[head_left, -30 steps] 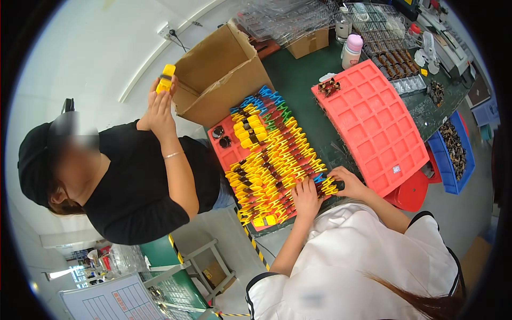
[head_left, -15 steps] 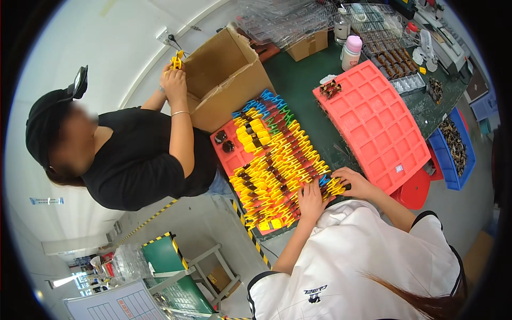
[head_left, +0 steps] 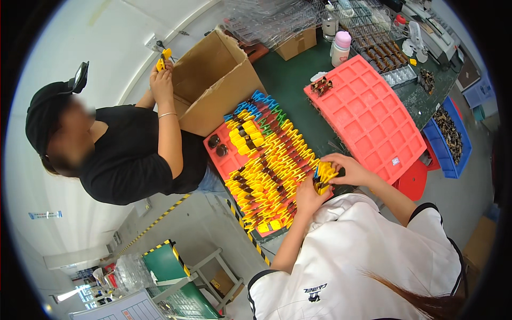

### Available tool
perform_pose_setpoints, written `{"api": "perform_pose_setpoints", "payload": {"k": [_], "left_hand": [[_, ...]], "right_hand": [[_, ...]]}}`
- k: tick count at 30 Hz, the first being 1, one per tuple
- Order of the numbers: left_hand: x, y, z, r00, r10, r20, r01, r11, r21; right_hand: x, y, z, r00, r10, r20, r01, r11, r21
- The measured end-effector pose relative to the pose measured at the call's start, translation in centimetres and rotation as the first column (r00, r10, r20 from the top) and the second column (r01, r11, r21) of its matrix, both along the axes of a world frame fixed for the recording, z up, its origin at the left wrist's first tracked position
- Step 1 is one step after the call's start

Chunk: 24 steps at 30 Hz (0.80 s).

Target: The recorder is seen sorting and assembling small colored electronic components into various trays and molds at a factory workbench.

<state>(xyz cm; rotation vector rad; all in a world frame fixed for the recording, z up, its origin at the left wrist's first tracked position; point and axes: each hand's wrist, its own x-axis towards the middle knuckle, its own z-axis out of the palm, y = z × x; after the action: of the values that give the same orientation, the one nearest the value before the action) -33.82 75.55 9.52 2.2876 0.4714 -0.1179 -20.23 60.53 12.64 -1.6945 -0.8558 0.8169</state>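
Observation:
Between my two hands, near the table's front edge, is a small cluster of yellow spring clamps [head_left: 324, 174] with a bit of blue beside it. My left hand [head_left: 310, 196] has its fingers closed on the cluster's near left side. From the right, my right hand [head_left: 349, 169] grips the same cluster, with a small dark piece showing by its fingers. Directly left of the cluster, a red tray [head_left: 218, 169] carries rows of yellow, blue and green clamps [head_left: 266, 165] on dark brown pieces. What the clamps in my hands pinch is mostly hidden.
A co-worker [head_left: 133, 149] at the left holds yellow clamps over an open cardboard box [head_left: 234, 98]. An angled red compartment tray [head_left: 373, 117] lies to my right. Behind it stand a pink-capped bottle [head_left: 340, 49] and wire racks; a blue bin [head_left: 447, 140] of dark pieces is far right.
My hands have raised the yellow clamp cluster slightly off the end of the rows and turned it. The whole view has shifted a little; the co-worker still holds the yellow clamps.

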Motion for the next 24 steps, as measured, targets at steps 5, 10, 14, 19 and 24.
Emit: {"api": "perform_pose_setpoints", "payload": {"k": [5, 10, 14, 19, 24], "left_hand": [[0.1, 0.4, -1.3, 0.995, 0.102, 0.014, -0.085, 0.886, -0.456], [-0.3, -1.0, -0.9, 0.960, 0.269, -0.077, -0.207, 0.499, -0.841], [-0.5, -1.7, 0.1, 0.969, 0.180, -0.170, -0.236, 0.470, -0.850], [-1.1, -2.3, -0.1, 0.967, 0.150, -0.208, -0.250, 0.366, -0.897], [-1.0, -3.2, 0.2, 0.937, 0.213, -0.276, -0.325, 0.249, -0.912]], "right_hand": [[2.3, 2.7, 2.3, 0.984, 0.121, 0.131, -0.109, 0.989, -0.101], [2.8, 5.1, 3.8, 0.909, 0.253, 0.331, -0.170, 0.951, -0.259], [1.8, 8.2, 5.2, 0.916, 0.324, 0.237, -0.115, 0.778, -0.618], [0.0, 9.3, 5.4, 0.840, 0.468, 0.273, -0.095, 0.623, -0.776], [-0.5, 9.0, 4.2, 0.813, 0.449, 0.370, -0.056, 0.694, -0.718]]}}
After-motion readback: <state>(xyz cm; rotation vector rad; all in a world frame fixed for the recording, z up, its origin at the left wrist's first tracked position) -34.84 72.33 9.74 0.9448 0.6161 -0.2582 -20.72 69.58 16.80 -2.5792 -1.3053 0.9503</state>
